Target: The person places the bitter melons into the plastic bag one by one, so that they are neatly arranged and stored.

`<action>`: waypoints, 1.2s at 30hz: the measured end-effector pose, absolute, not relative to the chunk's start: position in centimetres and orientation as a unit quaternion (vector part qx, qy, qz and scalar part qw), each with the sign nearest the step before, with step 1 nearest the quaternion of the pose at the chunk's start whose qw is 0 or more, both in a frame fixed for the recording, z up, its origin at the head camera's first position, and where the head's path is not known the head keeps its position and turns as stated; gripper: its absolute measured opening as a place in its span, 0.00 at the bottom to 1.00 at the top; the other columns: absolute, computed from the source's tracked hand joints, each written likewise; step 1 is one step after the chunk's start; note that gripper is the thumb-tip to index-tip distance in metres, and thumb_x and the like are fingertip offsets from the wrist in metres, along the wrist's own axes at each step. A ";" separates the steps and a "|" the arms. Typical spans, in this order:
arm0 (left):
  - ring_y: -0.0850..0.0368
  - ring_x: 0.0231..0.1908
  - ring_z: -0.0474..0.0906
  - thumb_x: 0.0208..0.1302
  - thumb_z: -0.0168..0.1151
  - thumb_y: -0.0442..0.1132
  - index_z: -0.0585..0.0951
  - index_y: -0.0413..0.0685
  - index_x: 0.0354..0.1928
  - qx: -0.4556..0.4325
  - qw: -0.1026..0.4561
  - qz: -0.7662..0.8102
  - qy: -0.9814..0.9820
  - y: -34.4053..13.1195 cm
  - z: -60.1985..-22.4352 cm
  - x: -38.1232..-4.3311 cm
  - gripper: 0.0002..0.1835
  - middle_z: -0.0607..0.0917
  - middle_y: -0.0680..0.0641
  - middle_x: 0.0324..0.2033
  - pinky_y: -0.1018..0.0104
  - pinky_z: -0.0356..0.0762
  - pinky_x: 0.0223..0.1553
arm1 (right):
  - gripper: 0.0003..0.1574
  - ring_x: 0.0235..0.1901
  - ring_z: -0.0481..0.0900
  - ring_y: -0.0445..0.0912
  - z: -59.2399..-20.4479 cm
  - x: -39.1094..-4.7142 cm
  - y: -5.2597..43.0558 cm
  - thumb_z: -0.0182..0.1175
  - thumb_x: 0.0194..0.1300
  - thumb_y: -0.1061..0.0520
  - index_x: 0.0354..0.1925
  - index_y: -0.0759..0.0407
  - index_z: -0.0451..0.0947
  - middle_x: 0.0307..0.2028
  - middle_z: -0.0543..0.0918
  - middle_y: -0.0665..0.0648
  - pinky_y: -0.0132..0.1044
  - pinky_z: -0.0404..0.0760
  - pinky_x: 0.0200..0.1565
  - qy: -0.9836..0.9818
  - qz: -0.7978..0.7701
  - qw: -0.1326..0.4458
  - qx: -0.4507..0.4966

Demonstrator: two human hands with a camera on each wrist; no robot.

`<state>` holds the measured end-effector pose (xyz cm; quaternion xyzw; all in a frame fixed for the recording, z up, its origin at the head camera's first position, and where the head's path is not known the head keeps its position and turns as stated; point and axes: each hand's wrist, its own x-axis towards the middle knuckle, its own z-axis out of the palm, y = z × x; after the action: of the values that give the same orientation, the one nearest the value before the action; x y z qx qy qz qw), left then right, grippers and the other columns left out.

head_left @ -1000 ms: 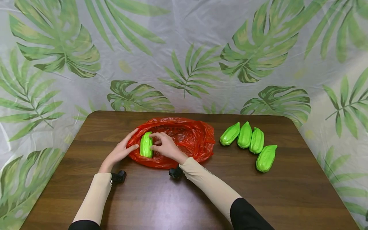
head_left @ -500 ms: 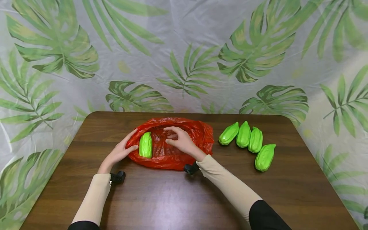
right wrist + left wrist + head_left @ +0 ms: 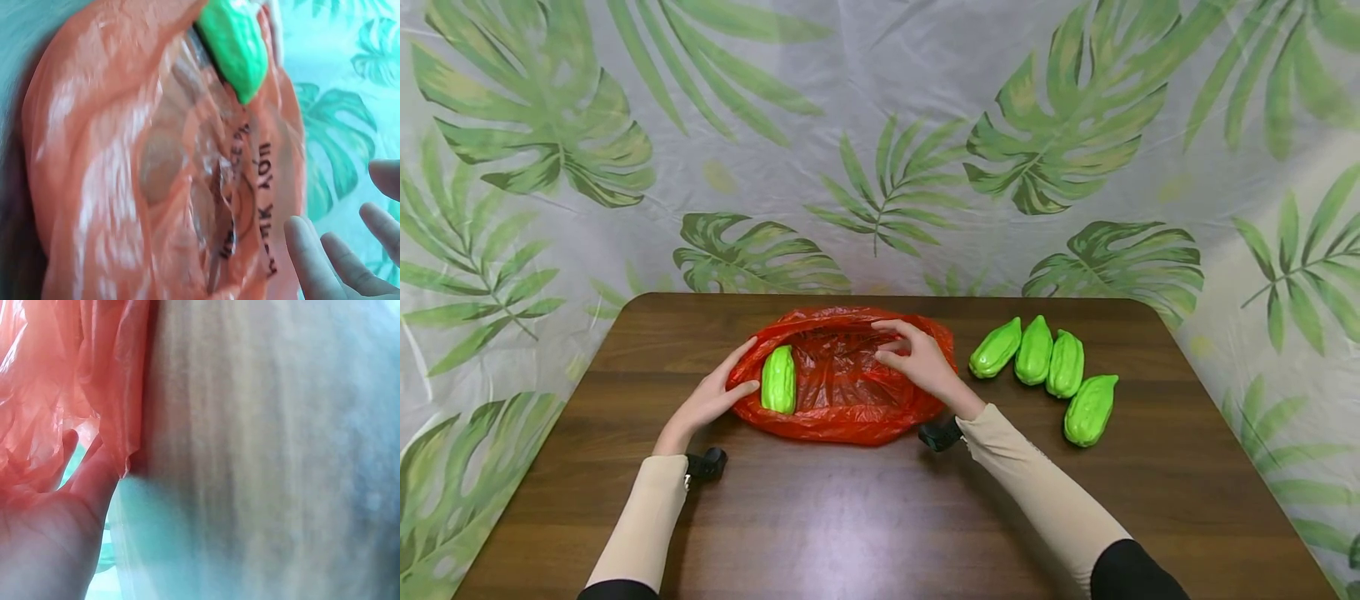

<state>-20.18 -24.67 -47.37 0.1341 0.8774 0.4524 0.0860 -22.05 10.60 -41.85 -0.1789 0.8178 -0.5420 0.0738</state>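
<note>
Red bag: thin, crinkled, glossy plastic, mouth spread wide between the two hands; I read dark lettering in the right wrist view but cannot make out all of it. Inside, just right of the left hand, I log one bright green ridged gourd, lengthwise away from the person, well apart from the right hand. Four similar green gourds lie on the brown table to the right of the right hand, the nearest-placed one set lower than the other three. The right hand covers part of the bag's right side from my head view. Left hand: fingers extended along the bag's left edge, thumb apart, touching plastic. Right hand: above the bag's right half, fingers loosely bent, thumb apart, nothing in its grasp.
</note>
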 end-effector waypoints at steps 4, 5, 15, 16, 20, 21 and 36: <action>0.31 0.67 0.50 0.69 0.56 0.45 0.50 0.59 0.76 0.133 0.085 0.454 0.877 -24.7 -47.4 -20.1 0.39 0.52 0.36 0.72 0.31 0.51 0.60 | 0.28 0.51 0.78 0.56 -41.6 -22.1 12.1 0.60 0.65 0.64 0.63 0.63 0.69 0.61 0.71 0.66 0.49 0.78 0.48 0.817 -0.547 0.058 -0.174; 0.31 0.67 0.50 0.69 0.56 0.44 0.50 0.59 0.76 0.133 0.085 0.454 0.877 -24.7 -47.4 -20.1 0.38 0.52 0.36 0.72 0.31 0.51 0.60 | 0.28 0.50 0.79 0.56 -41.6 -22.1 12.4 0.60 0.65 0.64 0.63 0.63 0.69 0.60 0.72 0.67 0.49 0.78 0.48 0.818 -0.547 0.054 -0.172; 0.30 0.67 0.50 0.69 0.56 0.45 0.50 0.58 0.76 0.131 0.088 0.457 0.875 -24.7 -47.3 -20.0 0.39 0.52 0.35 0.72 0.31 0.52 0.60 | 0.27 0.50 0.78 0.58 -41.8 -22.2 15.8 0.59 0.66 0.65 0.63 0.65 0.69 0.57 0.74 0.69 0.51 0.77 0.50 0.810 -0.566 0.028 -0.151; 0.30 0.67 0.50 0.68 0.56 0.45 0.50 0.58 0.76 0.131 0.087 0.456 0.876 -24.7 -47.3 -20.0 0.39 0.52 0.35 0.72 0.31 0.52 0.60 | 0.27 0.51 0.78 0.58 -41.6 -22.1 16.1 0.59 0.66 0.65 0.62 0.65 0.70 0.58 0.74 0.69 0.52 0.76 0.50 0.807 -0.571 0.027 -0.147; 0.30 0.67 0.51 0.68 0.56 0.45 0.50 0.58 0.76 0.132 0.088 0.459 0.874 -24.7 -47.3 -20.0 0.39 0.52 0.35 0.72 0.31 0.52 0.60 | 0.26 0.52 0.76 0.63 -40.4 -21.3 17.2 0.58 0.66 0.66 0.62 0.68 0.69 0.59 0.71 0.71 0.55 0.75 0.50 0.803 -0.580 0.021 -0.137; 0.30 0.67 0.51 0.68 0.56 0.45 0.50 0.58 0.76 0.131 0.089 0.460 0.874 -24.7 -47.3 -20.0 0.39 0.52 0.35 0.72 0.31 0.52 0.60 | 0.26 0.53 0.75 0.63 -40.0 -21.1 17.4 0.58 0.66 0.66 0.62 0.68 0.69 0.60 0.71 0.71 0.55 0.75 0.50 0.806 -0.576 0.019 -0.133; 0.32 0.68 0.50 0.68 0.57 0.43 0.50 0.58 0.76 0.136 0.089 0.469 0.868 -24.6 -47.2 -20.0 0.39 0.51 0.36 0.72 0.32 0.51 0.61 | 0.25 0.54 0.73 0.61 -42.4 -21.7 22.4 0.58 0.67 0.62 0.62 0.65 0.70 0.60 0.70 0.69 0.54 0.73 0.52 0.839 -0.539 -0.033 -0.073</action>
<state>-19.97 -24.57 -47.15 0.1359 0.8679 0.4695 0.0889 -21.70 22.39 -42.43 -0.0728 0.8386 -0.5388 -0.0330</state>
